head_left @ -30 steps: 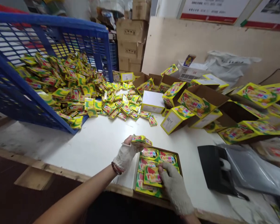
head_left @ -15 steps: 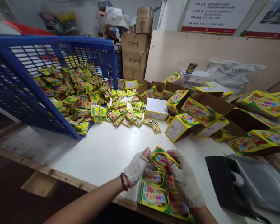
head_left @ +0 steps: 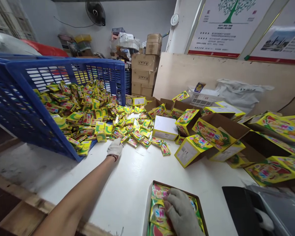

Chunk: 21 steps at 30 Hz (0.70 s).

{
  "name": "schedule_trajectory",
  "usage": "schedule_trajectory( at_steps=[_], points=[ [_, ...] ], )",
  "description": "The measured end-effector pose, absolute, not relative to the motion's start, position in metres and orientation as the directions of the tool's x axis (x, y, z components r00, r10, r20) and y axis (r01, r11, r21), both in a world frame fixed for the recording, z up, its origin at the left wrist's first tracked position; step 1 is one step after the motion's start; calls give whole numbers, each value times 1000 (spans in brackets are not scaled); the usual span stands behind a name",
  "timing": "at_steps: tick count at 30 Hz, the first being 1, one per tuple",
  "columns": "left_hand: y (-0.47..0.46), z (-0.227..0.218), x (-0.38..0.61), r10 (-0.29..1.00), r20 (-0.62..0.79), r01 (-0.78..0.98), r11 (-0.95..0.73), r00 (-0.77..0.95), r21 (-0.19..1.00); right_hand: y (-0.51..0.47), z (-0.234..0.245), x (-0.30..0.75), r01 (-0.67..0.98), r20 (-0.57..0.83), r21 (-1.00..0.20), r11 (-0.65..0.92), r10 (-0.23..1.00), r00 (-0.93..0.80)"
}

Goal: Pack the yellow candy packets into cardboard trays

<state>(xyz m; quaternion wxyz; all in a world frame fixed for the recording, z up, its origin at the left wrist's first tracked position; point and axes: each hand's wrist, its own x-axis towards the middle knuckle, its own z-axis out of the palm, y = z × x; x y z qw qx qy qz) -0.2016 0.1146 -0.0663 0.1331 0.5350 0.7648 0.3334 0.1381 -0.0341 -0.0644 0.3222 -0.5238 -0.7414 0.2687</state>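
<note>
My left hand (head_left: 115,148), in a white fingerless glove, reaches to the near edge of a heap of small yellow-green candy packs (head_left: 137,135). Its fingertips are mostly hidden against the packs, so its grip is unclear. Near the table's front edge, a shallow open box (head_left: 201,200) holds rows of flat packs printed "TWINS" (head_left: 158,212). My gloved right hand (head_left: 180,209) lies over these packs, fingers bent but apart, and covers part of them. No pack shows lifted in it.
A tilted blue plastic crate (head_left: 51,131) at left spills packs onto the white table (head_left: 127,186). Printed display cartons (head_left: 211,132) crowd the right side, with a white-based box (head_left: 165,127) beside the heap. A black sheet (head_left: 238,209) and clear plastic lie at the right front.
My left hand has moved from the packs in front of me, away and leftward to the heap. The pack held between both hands is down among the others. The view has tilted up.
</note>
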Motion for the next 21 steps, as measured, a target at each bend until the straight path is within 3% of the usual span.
schedule_trajectory(
  at_steps=[2,4,6,8,10,11,15,19,21],
  points=[
    [101,-64,-192,928,210,741,96,-309,665,-25,-47,138,476,28,-878,60,997,-74],
    [81,-62,-171,948,265,740,-51,-175,670,-13,-27,134,242,-167,-956,-164,986,9],
    [55,-61,-140,923,380,678,-319,64,662,1,-10,127,16,-263,-965,-263,965,-21],
    [29,-63,-109,788,530,499,-611,314,614,14,0,124,-23,-262,-964,-264,962,-83],
    [8,-66,-85,663,627,336,-748,408,573,21,1,126,144,-205,-972,-187,971,-119],
    [1,-67,-76,660,639,314,-751,396,581,21,-3,128,252,-159,-960,-123,979,-126],
    [-16,-76,-60,773,603,439,-620,199,650,8,-32,134,490,121,-854,177,982,-143],
    [-25,-81,-52,814,543,514,-563,207,648,-4,-65,128,588,445,-638,497,861,-246],
    [-24,-83,-51,853,486,530,-506,192,680,-5,-74,127,635,511,-495,592,790,-338]
  ],
)
